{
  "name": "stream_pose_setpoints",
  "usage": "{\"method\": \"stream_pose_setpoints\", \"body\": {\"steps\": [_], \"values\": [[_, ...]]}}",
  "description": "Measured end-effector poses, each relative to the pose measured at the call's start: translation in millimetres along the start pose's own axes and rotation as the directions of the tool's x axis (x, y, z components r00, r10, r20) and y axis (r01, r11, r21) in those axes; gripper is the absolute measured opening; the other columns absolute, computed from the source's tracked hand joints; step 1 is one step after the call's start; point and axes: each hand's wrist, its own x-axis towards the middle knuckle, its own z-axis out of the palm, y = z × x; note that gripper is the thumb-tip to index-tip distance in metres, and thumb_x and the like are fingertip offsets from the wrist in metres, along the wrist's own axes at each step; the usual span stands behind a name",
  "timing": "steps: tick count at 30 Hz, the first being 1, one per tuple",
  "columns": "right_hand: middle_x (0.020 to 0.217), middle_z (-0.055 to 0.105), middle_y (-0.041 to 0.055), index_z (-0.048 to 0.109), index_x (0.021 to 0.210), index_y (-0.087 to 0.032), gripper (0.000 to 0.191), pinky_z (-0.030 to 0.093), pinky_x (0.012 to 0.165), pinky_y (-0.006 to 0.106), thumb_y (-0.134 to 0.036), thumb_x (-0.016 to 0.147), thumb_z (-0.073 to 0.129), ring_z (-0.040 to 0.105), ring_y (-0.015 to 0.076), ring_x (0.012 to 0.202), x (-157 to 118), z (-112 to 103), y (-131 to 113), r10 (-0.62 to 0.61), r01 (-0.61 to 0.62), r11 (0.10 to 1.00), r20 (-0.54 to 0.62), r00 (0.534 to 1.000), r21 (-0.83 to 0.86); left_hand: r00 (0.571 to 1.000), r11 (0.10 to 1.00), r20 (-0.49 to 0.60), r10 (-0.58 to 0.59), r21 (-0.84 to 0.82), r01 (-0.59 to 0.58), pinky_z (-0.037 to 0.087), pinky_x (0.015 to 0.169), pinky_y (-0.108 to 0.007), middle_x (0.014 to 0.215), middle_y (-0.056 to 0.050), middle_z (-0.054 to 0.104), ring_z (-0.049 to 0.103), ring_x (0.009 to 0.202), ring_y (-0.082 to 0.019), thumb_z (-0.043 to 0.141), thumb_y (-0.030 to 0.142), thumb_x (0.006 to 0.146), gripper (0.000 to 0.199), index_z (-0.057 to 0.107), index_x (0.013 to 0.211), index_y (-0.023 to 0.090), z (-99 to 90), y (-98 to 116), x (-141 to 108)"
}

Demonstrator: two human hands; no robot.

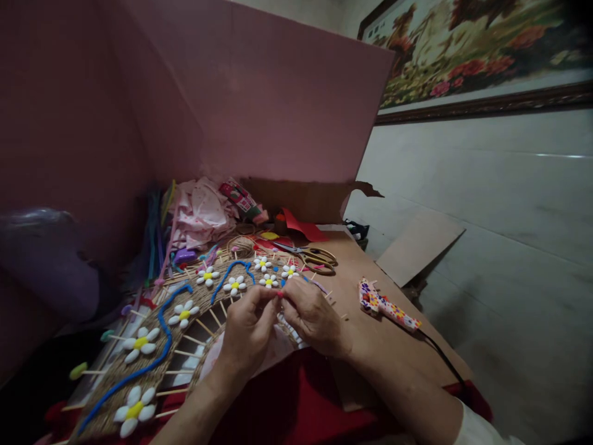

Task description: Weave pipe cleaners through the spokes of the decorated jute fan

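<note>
My left hand (pixel 250 324) and my right hand (pixel 312 314) meet at their fingertips, both closed in a pinch. Between them shows a small red piece (pixel 280 294), perhaps soft clay; most of it is hidden by the fingers. Below and to the left lies a curved woven twine piece (pixel 194 312) with wooden sticks (pixel 185 354) through it. White flowers with yellow centres, such as this flower (pixel 141 344), sit on its surface. A wavy blue strip (pixel 165 343) runs along it. Some stick ends carry small coloured blobs, like the green blob (pixel 78 371).
Gold-handled scissors (pixel 319 258) lie behind my hands, beside red paper (pixel 303 225) and a twine ball (pixel 243 246). To the right rests a flower-patterned glue gun (pixel 384 306) with a black cord. Crumpled pink cloth (pixel 201 213) and pipe cleaners (pixel 152 238) are at the back left.
</note>
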Motion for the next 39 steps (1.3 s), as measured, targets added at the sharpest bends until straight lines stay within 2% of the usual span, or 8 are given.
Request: {"method": "stream_pose_setpoints", "body": {"steps": [9, 12, 15, 18, 24, 30, 35, 39], "values": [[0.071, 0.049, -0.0006, 0.045, 0.078, -0.019, 0.018, 0.036, 0.062, 0.025, -0.022, 0.093, 0.037, 0.047, 0.0130, 0.068, -1, -3, -1, 0.175, -0.185, 0.963, 0.063, 0.982, 0.196, 0.996, 0.983, 0.020, -0.090, -0.160, 0.092, 0.043, 0.048, -0.021, 0.061, 0.000, 0.061, 0.052, 0.051, -0.011, 0.061, 0.026, 0.076, 0.013, 0.066, 0.080, 0.015, 3.3, 7, 5], [0.074, 0.052, 0.0010, 0.047, 0.076, -0.019, 0.024, 0.037, 0.064, 0.025, -0.025, 0.095, 0.034, 0.048, 0.0136, 0.070, -2, -3, 3, 0.131, -0.153, 0.969, 0.124, 0.984, 0.192, 0.991, 0.975, 0.032, -0.128, -0.180, 0.131, 0.041, 0.044, -0.020, 0.058, 0.001, 0.059, 0.050, 0.047, -0.010, 0.062, 0.028, 0.075, 0.014, 0.064, 0.076, 0.014, 2.4, 7, 5], [0.080, 0.056, 0.0028, 0.051, 0.085, -0.018, 0.023, 0.038, 0.069, 0.026, -0.026, 0.096, 0.034, 0.050, 0.0146, 0.077, -3, -4, 5, 0.100, -0.125, 0.977, 0.144, 0.984, 0.172, 0.988, 0.974, 0.034, -0.151, -0.166, 0.155, 0.039, 0.041, -0.020, 0.055, 0.002, 0.056, 0.048, 0.045, -0.009, 0.060, 0.031, 0.076, 0.017, 0.062, 0.075, 0.014, 2.1, 6, 4], [0.084, 0.056, 0.0036, 0.052, 0.091, -0.018, 0.021, 0.039, 0.072, 0.027, -0.026, 0.096, 0.033, 0.051, 0.0152, 0.080, -3, -6, 5, 0.094, -0.110, 0.986, 0.130, 0.987, 0.126, 0.991, 0.987, 0.018, -0.132, -0.095, 0.133, 0.038, 0.042, -0.020, 0.054, 0.002, 0.055, 0.047, 0.045, -0.009, 0.060, 0.031, 0.077, 0.017, 0.063, 0.076, 0.015, 2.4, 4, 4], [0.078, 0.053, 0.0042, 0.048, 0.082, -0.017, 0.022, 0.039, 0.070, 0.027, -0.023, 0.096, 0.032, 0.049, 0.0158, 0.075, -3, -6, 4, 0.037, -0.040, 0.999, 0.105, 0.994, 0.027, 0.999, 0.999, 0.033, -0.041, 0.027, 0.040, 0.043, 0.052, -0.021, 0.068, -0.001, 0.064, 0.054, 0.056, -0.011, 0.058, 0.026, 0.079, 0.014, 0.066, 0.083, 0.016, 2.1, 2, 3], [0.074, 0.052, 0.0029, 0.045, 0.077, -0.019, 0.019, 0.037, 0.065, 0.026, -0.019, 0.092, 0.035, 0.047, 0.0153, 0.070, -5, -6, 4, -0.015, 0.015, 1.000, 0.101, 0.995, -0.008, 0.996, 0.995, 0.083, -0.010, 0.096, 0.002, 0.040, 0.049, -0.021, 0.058, 0.002, 0.058, 0.050, 0.049, -0.010, 0.053, 0.026, 0.081, 0.014, 0.063, 0.077, 0.016, 0.9, 1, 0], [0.068, 0.049, 0.0018, 0.042, 0.071, -0.019, 0.017, 0.032, 0.061, 0.027, -0.016, 0.088, 0.037, 0.044, 0.0158, 0.066, -8, 4, 2, -0.014, 0.016, 0.996, 0.021, 1.000, -0.091, 0.998, 0.986, 0.049, 0.031, 0.163, -0.039, 0.037, 0.049, -0.020, 0.058, 0.002, 0.058, 0.049, 0.050, -0.010, 0.056, 0.021, 0.077, 0.009, 0.063, 0.073, 0.017, 2.5, -6, -2], [0.068, 0.047, 0.0020, 0.041, 0.070, -0.019, 0.016, 0.031, 0.062, 0.028, -0.013, 0.084, 0.036, 0.042, 0.0161, 0.066, -8, 11, 0, 0.006, -0.007, 0.996, -0.018, 1.000, -0.088, 1.000, 0.987, 0.005, 0.020, 0.161, -0.021, 0.037, 0.049, -0.020, 0.053, 0.003, 0.056, 0.048, 0.047, -0.009, 0.058, 0.018, 0.074, 0.007, 0.063, 0.070, 0.017, 4.1, -6, -1]]}}
